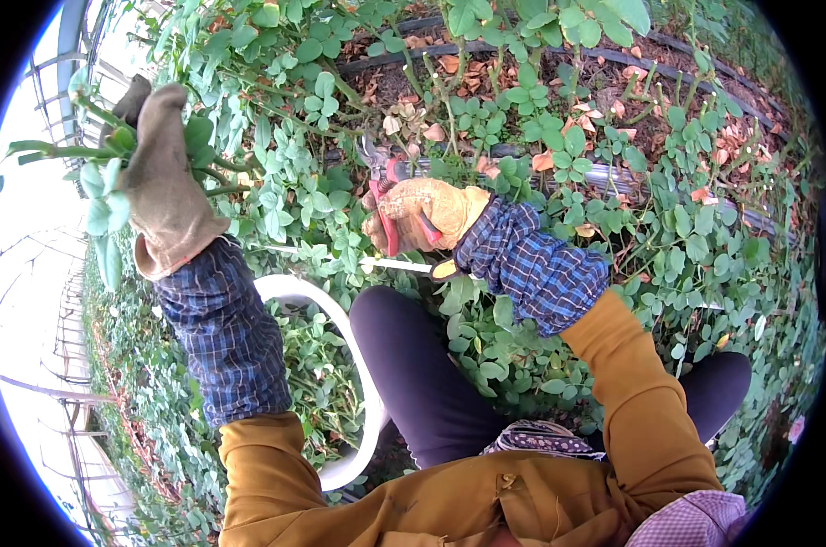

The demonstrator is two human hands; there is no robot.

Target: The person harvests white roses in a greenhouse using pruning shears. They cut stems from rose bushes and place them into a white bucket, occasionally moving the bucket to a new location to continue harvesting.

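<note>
My left hand (pixel 167 171), in a brown work glove, is raised at the left and closed around cut leafy green stems (pixel 78 150). Their thick ends stick out to the left of the glove, and leaves show on both sides of it. My right hand (pixel 440 212), in a tan leather glove, grips red-handled pruning shears (pixel 388 219) near the middle. The metal blades (pixel 370 152) point up and away from me, close to a green stem among the foliage. Whether the blades touch that stem, I cannot tell.
Beside my left knee stands a white bucket (pixel 368 417) with leafy cuttings (pixel 324 383) inside. Rose-like bushes (pixel 297 184) surround me. Dark pipes (pixel 591 55) cross soil littered with dry leaves (pixel 478 72). A thin white rod (pixel 399 264) runs below my right hand. Greenhouse framing (pixel 64 68) rises at left.
</note>
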